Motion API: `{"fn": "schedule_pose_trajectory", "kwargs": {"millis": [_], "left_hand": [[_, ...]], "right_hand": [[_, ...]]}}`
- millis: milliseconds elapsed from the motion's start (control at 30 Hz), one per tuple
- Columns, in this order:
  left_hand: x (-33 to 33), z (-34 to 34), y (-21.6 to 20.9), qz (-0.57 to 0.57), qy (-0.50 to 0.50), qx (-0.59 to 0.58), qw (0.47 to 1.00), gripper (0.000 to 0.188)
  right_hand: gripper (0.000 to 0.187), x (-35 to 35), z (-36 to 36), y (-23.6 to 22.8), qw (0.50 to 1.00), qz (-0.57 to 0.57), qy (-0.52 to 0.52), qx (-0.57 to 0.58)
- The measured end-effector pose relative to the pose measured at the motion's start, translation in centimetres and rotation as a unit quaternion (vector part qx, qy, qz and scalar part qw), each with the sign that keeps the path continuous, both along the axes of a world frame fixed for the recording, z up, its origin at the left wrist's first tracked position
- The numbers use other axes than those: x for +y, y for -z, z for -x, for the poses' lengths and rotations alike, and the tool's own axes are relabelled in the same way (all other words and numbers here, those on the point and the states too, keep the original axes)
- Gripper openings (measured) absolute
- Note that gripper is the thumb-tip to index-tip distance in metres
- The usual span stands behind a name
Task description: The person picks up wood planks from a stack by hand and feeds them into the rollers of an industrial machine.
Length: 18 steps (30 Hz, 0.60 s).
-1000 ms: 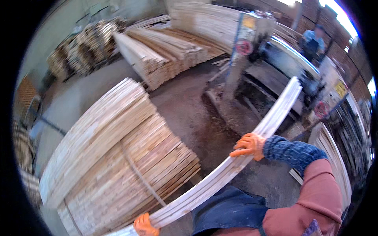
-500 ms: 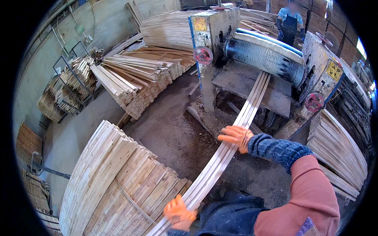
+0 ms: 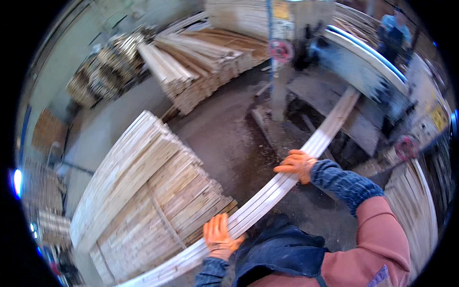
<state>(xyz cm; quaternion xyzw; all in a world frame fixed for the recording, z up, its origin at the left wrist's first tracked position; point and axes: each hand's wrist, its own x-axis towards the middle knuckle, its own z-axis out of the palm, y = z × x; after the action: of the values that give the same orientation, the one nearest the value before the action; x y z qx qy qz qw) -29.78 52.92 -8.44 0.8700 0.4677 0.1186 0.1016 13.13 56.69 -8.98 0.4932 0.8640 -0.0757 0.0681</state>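
Observation:
Several long, pale wooden strips (image 3: 260, 203) lie side by side and run from the lower left up to a planer-like machine (image 3: 358, 67). Their far ends pass under its wide roller housing, where they are hidden. My right hand (image 3: 297, 166), in an orange glove, grips the strips about midway, its fingers laid across them. Closer to me, my left hand (image 3: 221, 237), gloved alike, is on the same bundle, fingers over the far side and thumb toward me. The near ends run out at the lower edge.
A large stack of wooden strips (image 3: 158, 191) stands close on my left; another pile (image 3: 205, 67) lies beyond it. More strips (image 3: 411, 196) are at the right. Red handwheels (image 3: 280, 50) sit on the machine's posts. A co-worker (image 3: 394, 34) stands behind the machine.
The view has swung right, so the machine and stacks appear shifted. My left hand's fingers now extend farther across the strips. The right hand stays on them.

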Motion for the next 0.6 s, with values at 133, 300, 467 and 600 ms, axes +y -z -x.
{"fn": "schedule_pose_trajectory", "kwargs": {"millis": [133, 300, 467, 600], "left_hand": [[-2.0, 13.4, -0.3, -0.052, -0.052, 0.102, 0.992, 0.094], [0.1, 15.1, 0.2, -0.041, -0.092, 0.06, 0.993, 0.08], [0.3, 7.9, 0.7, 0.035, -0.127, 0.117, 0.984, 0.068], [-0.3, 2.7, -1.6, 0.138, -0.114, 0.067, 0.982, 0.103]], "right_hand": [[0.099, 1.1, -3.2, -0.9, 0.998, -0.06, 0.024, 0.02], [0.109, 0.5, -4.6, 2.4, 0.973, -0.161, 0.161, 0.03], [0.095, 1.3, 6.8, 1.6, 0.978, -0.096, -0.058, 0.176], [0.102, 0.8, 15.6, -0.1, 0.969, -0.023, -0.161, 0.183]]}}
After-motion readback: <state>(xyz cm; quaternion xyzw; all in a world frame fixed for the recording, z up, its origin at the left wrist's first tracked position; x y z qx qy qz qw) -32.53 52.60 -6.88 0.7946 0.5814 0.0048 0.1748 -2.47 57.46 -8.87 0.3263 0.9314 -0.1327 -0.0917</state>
